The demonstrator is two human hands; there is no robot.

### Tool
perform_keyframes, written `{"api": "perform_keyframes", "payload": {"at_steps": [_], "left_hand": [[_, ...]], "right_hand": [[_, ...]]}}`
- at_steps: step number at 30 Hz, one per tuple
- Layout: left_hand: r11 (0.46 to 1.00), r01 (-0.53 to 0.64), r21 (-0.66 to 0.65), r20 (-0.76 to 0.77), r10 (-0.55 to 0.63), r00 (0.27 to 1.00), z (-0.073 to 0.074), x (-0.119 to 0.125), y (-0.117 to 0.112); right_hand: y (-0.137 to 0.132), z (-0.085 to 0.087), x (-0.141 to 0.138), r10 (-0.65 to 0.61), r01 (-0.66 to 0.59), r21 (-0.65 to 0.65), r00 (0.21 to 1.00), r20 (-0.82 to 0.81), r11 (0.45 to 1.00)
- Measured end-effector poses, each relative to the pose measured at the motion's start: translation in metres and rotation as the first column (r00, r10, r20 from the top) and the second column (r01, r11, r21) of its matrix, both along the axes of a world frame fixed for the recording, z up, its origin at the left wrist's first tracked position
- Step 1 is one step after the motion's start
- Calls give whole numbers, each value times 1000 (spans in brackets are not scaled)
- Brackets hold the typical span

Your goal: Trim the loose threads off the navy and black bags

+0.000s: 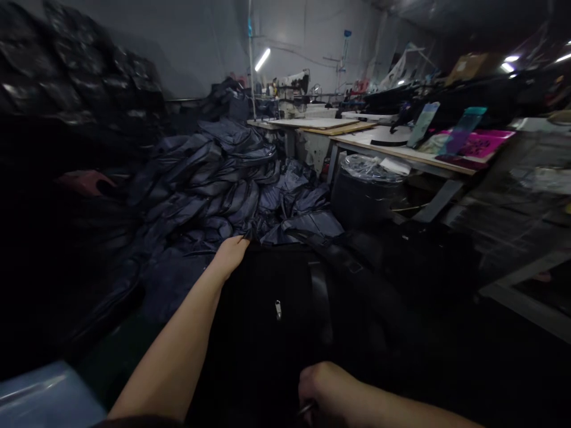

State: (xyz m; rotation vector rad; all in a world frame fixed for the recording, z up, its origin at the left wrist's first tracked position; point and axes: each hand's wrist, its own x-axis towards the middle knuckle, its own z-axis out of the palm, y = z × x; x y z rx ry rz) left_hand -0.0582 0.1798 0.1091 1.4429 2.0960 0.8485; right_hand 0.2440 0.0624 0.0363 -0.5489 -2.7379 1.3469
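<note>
A black fabric bag (276,309) lies in front of me, with a metal zipper pull (278,310) and a black strap (321,303) on it. My left hand (229,257) reaches to the bag's far edge, and its fingertips pinch the black fabric there. At the bottom of the view, my right hand (325,392) is closed in a fist over the bag. A small metal piece (306,409) sticks out of that fist, and most of it is hidden.
A heap of dark blue bags (214,178) rises beyond the black bag, with a darker heap (75,77) at the left. To the right stand long worktables (392,148), a lined bin (363,184) and a sewing machine (289,89) farther back.
</note>
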Motion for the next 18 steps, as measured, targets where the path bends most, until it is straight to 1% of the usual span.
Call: {"api": "perform_keyframes", "payload": {"at_steps": [2,3,5,6,7,8,9,10,11,12,13,14,15,16,18], "left_hand": [[998,-32,56,62,29,998,23,-6,-18],[996,-46,73,86,39,995,32,-7,-28],[991,-74,114,138,58,989,45,-8,-46],[986,-92,138,164,69,984,48,-8,-54],[981,-111,158,189,81,979,51,-7,-61],[976,-132,172,210,95,973,52,-5,-67],[972,-152,177,227,110,968,53,-3,-73],[970,-168,175,235,124,964,53,0,-77],[970,-176,167,237,134,962,54,2,-81],[971,-176,164,243,133,961,56,5,-84],[972,-165,170,256,118,959,58,8,-87],[971,-151,183,272,98,957,61,11,-90],[970,-138,201,288,76,955,64,14,-94],[968,-125,218,304,55,951,67,17,-97],[963,-114,245,322,30,946,71,20,-104]], "right_hand": [[2,6,-5,7,-9,-46,999,-42,999],[3,10,-6,40,-44,-75,998,-57,996],[11,23,-8,96,-109,-122,989,-108,986],[18,32,-8,87,-105,-119,985,-150,987],[26,43,-9,37,-56,-84,977,-209,995],[37,56,-10,-50,44,-26,957,-286,999],[50,70,-13,-152,184,48,912,-382,982],[64,85,-16,-229,325,116,838,-495,939],[79,99,-21,-236,403,189,790,-567,895],[93,113,-27,-197,424,280,788,-584,861],[106,125,-34,-125,392,388,819,-560,834],[118,135,-41,-66,343,502,869,-490,794],[127,143,-49,-24,289,609,914,-404,739],[134,149,-56,13,216,693,951,-309,687],[142,154,-69,72,75,793,986,-148,605]]}}
